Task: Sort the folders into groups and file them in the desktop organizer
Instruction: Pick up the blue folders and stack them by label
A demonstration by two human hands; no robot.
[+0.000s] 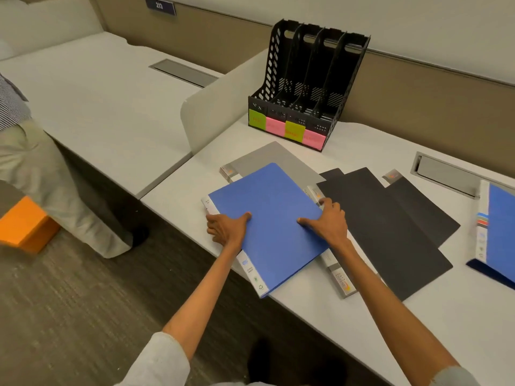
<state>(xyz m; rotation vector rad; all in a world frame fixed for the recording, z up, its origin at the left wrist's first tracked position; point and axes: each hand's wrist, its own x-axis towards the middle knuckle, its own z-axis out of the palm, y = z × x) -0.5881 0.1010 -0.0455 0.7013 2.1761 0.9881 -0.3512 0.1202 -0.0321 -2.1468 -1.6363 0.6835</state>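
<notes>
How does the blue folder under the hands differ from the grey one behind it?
The blue folder lies on top; the grey folder sits partly covered beneath it. The left hand and right hand grip the blue folder; the grey folder is untouched. Both are closed, with labelled spines on their left edges.

Between the left hand (226,228) and right hand (326,222), the blue folder (274,207) shows a matt, finely grained plastic cover. Right of the hands, black folders (390,235) look smooth and matt. Beyond, the organizer (306,84) is perforated black plastic; the worktop (320,324) smooth, matt.
</notes>
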